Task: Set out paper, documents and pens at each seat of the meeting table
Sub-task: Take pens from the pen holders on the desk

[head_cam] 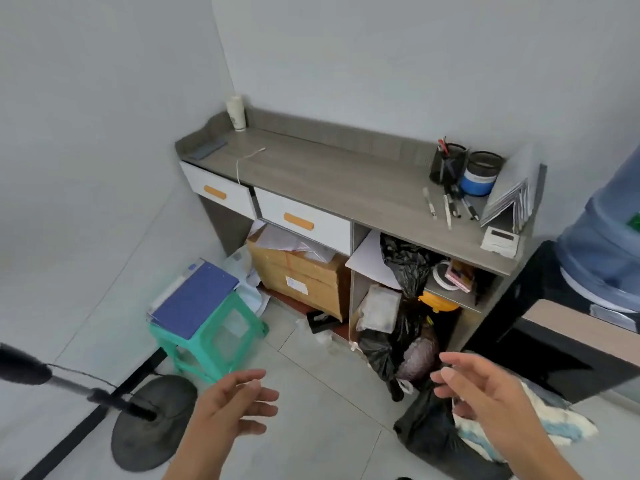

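Left hand: hanging low over the floor tiles in front of the desk, fingers loosely spread, not gripping anything.
Right hand: same deal, fingers apart and relaxed, holding nothing, hovering just in front of the black bags.
Pens: lying loose near the desk's right end, between the cups and the front edge. They're sitting well apart from both hands, up and beyond the right one.
Pen cup: black mesh, standing near the back right corner with a few pens poking out.
Second cup: standing just right of the pen cup, blue band around it.
Papers: folded stack leaning at the desk's right edge, just beside the loose pens, also far from the hands.
Calculator: sitting at the front right corner, below the papers.
Folder: blue, lying flat on the green stool on the floor left of the desk's middle, beyond the left hand.
Box: cardboard, sitting under the drawers with loose sheets lying on top.
Bags: black, filling the open shelves under the desk's right half.
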The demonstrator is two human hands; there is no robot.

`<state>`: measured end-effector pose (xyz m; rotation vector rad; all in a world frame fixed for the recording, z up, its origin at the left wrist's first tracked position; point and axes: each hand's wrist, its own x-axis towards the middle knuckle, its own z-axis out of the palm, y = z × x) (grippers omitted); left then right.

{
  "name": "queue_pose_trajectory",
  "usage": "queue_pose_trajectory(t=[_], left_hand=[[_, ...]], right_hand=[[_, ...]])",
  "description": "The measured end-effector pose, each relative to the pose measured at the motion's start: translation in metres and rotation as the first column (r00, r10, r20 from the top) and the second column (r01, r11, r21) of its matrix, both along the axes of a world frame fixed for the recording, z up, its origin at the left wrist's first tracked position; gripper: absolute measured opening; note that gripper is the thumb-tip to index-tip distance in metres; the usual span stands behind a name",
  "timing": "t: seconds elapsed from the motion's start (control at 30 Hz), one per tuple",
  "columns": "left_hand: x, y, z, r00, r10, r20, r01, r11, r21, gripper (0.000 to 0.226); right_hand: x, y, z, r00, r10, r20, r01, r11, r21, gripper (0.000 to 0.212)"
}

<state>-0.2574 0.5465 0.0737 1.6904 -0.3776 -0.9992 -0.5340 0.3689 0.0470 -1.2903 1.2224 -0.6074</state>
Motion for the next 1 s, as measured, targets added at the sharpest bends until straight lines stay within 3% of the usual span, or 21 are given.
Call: queue_pose_trajectory(t=[0.3, 0.47, 0.57, 0.67, 0.8, 0.9, 1.0], left_hand=[[0.063, -0.180, -0.011, 0.973, -0.231, -0.009, 0.231, 0.972, 0.044, 0.017], [0.097, -0.280, 0.008, 0.953, -0.303, 0.004, 0.302, 0.952, 0.046, 0.017], [0.110, -0.327, 0.009, 0.954, -0.296, 0.039, 0.295, 0.955, 0.024, 0.017], [0.118, -0.360, 0.007, 0.944, -0.330, -0.002, 0.330, 0.944, 0.011, 0.018], [0.138, -0.398, -0.004, 0.921, -0.384, -0.061, 0.387, 0.921, 0.048, 0.017], [0.161, -0.428, -0.007, 0.905, -0.418, -0.077, 0.421, 0.906, 0.039, 0.014], [0.190, -0.457, -0.010, 0.891, -0.444, -0.091, 0.448, 0.894, 0.024, 0.017]], right_hand=[[0.041, -0.128, -0.016, 0.979, -0.205, 0.003, 0.205, 0.978, 0.026, 0.014], [0.075, -0.215, -0.008, 0.971, -0.238, 0.019, 0.238, 0.971, 0.005, 0.016], [0.097, -0.269, -0.007, 0.979, -0.199, -0.052, 0.196, 0.979, -0.058, 0.021], [0.115, -0.320, -0.006, 0.954, -0.193, -0.230, 0.148, 0.969, -0.197, 0.035], [0.128, -0.391, -0.012, 0.770, -0.257, -0.585, 0.045, 0.935, -0.352, 0.081], [0.138, -0.432, -0.021, 0.609, -0.186, -0.771, -0.008, 0.971, -0.241, 0.112], [0.146, -0.453, -0.028, 0.486, -0.105, -0.868, 0.004, 0.993, -0.118, 0.124]])
